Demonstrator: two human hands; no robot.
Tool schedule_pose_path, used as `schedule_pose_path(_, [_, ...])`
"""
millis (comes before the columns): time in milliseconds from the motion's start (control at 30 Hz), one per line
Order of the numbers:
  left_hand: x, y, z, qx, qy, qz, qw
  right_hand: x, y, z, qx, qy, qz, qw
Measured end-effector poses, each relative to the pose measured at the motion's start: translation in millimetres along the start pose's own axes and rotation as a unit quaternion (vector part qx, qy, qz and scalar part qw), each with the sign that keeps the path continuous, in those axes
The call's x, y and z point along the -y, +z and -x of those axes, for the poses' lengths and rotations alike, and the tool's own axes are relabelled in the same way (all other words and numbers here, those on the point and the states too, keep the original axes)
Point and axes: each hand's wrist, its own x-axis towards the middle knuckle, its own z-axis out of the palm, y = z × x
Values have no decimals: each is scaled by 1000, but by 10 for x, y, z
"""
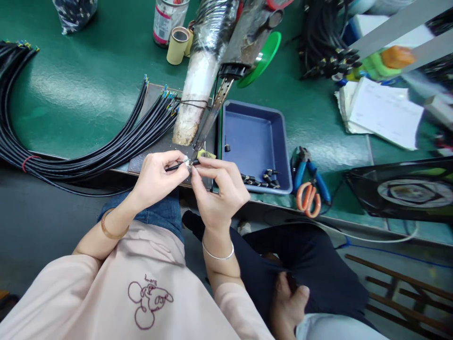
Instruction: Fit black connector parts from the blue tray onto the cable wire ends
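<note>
My left hand [155, 177] is closed in a pinch on the end of a thin black cable [175, 165] at the near edge of the green bench. My right hand [219, 186] is closed too, its fingertips pinching a small metal part [190, 163] at the cable's tip. Both hands meet just below the tip of a wrapped soldering tool [198, 94] that leans down from the back. A yellowish pad [206, 154] lies right behind my right fingers.
A bundle of black cables [88, 151] curves across the left. A blue tray [255, 141] holds several small black connectors [262, 178]. Blue pliers [311, 172] and orange scissors [308, 197] lie to its right. Another person's hand [288, 302] rests at the lower right.
</note>
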Motion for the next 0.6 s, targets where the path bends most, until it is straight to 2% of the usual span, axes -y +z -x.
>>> schedule_pose_path(367, [18,-2,6,3,-4,14,1000,-18,-34,26,17,-12,-7,1000])
schedule_pose_path(600, [49,-25,6,26,-31,34,999,-60,-60,54,56,-42,1,998])
